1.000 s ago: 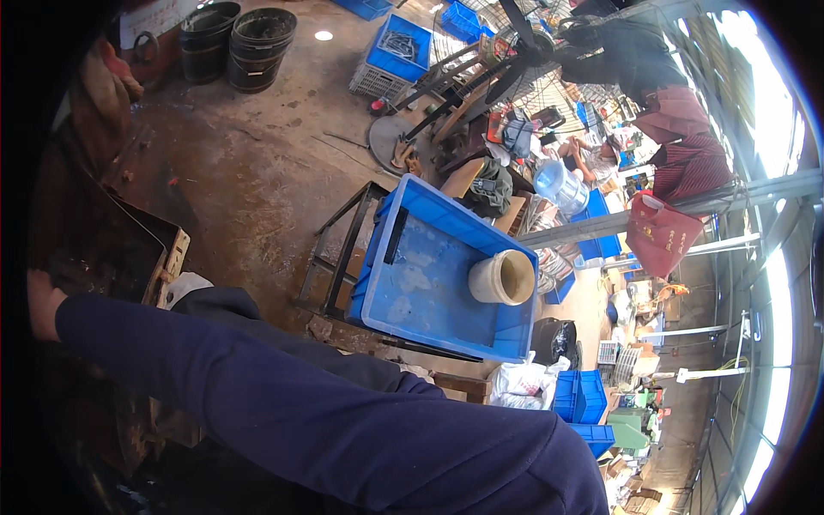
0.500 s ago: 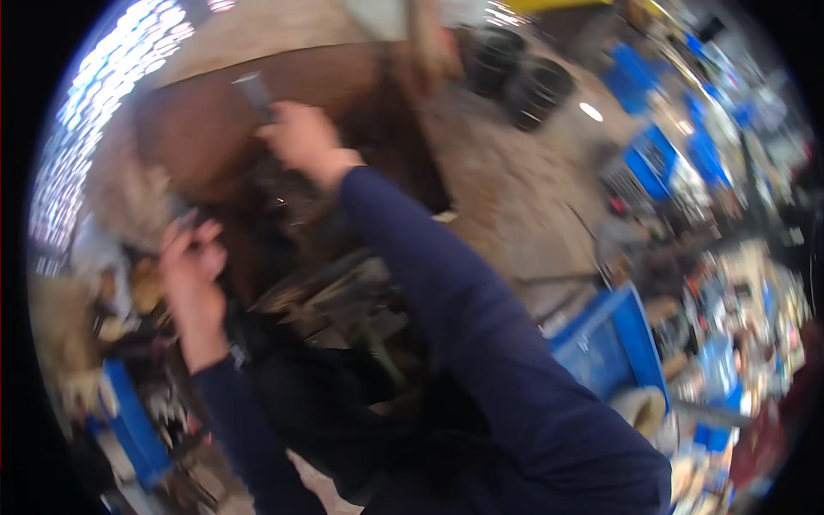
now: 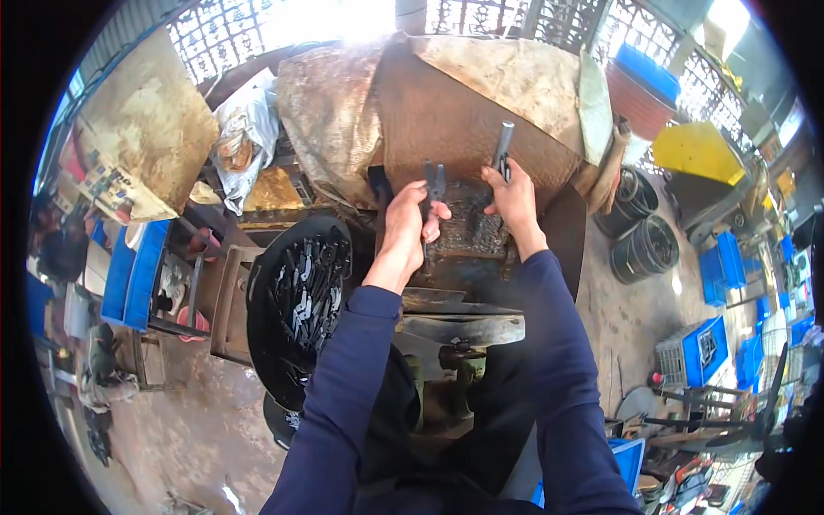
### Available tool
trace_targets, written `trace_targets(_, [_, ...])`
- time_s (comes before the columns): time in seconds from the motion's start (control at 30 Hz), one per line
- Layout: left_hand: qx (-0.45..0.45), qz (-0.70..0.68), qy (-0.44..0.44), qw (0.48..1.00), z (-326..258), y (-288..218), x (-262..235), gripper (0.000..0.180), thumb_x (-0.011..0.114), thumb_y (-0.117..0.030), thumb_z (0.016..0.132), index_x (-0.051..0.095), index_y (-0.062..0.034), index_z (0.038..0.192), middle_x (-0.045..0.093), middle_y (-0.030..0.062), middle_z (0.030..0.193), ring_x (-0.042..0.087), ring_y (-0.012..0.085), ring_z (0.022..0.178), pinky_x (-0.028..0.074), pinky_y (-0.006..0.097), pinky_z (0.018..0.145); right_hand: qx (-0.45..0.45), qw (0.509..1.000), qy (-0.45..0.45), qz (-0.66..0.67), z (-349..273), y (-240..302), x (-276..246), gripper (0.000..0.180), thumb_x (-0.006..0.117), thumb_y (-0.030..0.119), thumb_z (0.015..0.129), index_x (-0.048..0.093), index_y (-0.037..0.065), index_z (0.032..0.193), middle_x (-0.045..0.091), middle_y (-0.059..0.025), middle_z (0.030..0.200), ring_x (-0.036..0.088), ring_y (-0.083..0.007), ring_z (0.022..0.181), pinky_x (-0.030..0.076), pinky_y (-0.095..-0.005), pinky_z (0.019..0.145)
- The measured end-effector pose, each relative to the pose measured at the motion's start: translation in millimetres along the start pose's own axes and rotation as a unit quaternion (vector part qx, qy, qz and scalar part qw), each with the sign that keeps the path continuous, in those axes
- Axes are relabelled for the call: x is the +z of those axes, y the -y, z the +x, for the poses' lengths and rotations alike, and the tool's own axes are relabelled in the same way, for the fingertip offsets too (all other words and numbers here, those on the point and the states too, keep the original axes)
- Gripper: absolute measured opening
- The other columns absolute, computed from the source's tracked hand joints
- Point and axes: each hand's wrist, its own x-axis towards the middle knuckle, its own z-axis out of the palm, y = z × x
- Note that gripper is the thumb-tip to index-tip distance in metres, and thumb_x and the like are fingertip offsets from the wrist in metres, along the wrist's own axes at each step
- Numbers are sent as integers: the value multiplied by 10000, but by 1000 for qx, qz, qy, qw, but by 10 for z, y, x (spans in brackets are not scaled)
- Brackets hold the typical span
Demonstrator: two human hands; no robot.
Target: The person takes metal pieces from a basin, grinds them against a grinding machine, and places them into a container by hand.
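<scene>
My left hand (image 3: 402, 227) is closed round a dark two-pronged metal tool (image 3: 439, 182), plier-like in shape, whose prongs point up and away from me. To its right, my right hand (image 3: 515, 202) grips a grey metal bar (image 3: 504, 142) with a pale round end standing above the fist. The bar's lower part is hidden by the fingers. Both hands are over a dark, rough-topped work block (image 3: 468, 227) in front of a rust-brown metal sheet (image 3: 463, 112). The two held things are apart.
A black tub (image 3: 257, 300) full of dark metal pieces stands left of my left arm. Wooden boards (image 3: 463, 329) lie between me and the block. Black buckets (image 3: 644, 249) stand on the right, with blue crates (image 3: 705, 352) beyond. A blue bin (image 3: 137, 275) is at left.
My view has swung round and is sharper now. My hands have come closer together above the block. The two-pronged tool in my left hand now shows clearly.
</scene>
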Motion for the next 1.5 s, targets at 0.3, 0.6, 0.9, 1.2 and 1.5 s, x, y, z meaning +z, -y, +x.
trace_targets(0.3, [49,76,52,995,2,86,6,253,560,-163,1004,589,-19,1210,621,49,726,420,55,480,324,226,447,2,1000,-10,-12,28,14,45,280,695,232,950,653,-1,1099,730,-68,921,649,-150,556,547,-300,426])
trace_targets(0.6, [126,322,24,938,-46,37,40,282,570,-203,996,630,-19,1201,652,48,726,571,100,653,440,282,601,-1,1000,-10,-9,4,23,33,318,690,267,957,646,1,1126,723,-79,902,652,-181,513,540,-318,450])
trace_targets(0.9, [141,359,20,922,-86,-159,-23,213,614,-231,989,695,-35,1010,605,-14,716,492,65,662,378,265,607,0,1000,-12,-6,-18,44,37,282,695,240,954,656,5,1106,727,-58,925,634,-143,542,541,-288,421])
trace_targets(1.2, [198,438,-8,877,-151,-223,-77,273,634,-264,966,693,2,988,632,19,722,566,100,679,439,288,631,10,999,-29,-10,25,-18,78,302,695,237,948,639,7,1135,717,-62,922,636,-142,545,540,-287,420])
trace_targets(1.5, [184,512,-13,839,-129,-192,-169,304,649,-282,936,692,20,945,645,102,706,606,193,663,469,352,635,11,1000,-12,9,-220,-21,-27,446,701,277,939,596,-35,1240,712,-150,958,671,-214,511,563,-331,465])
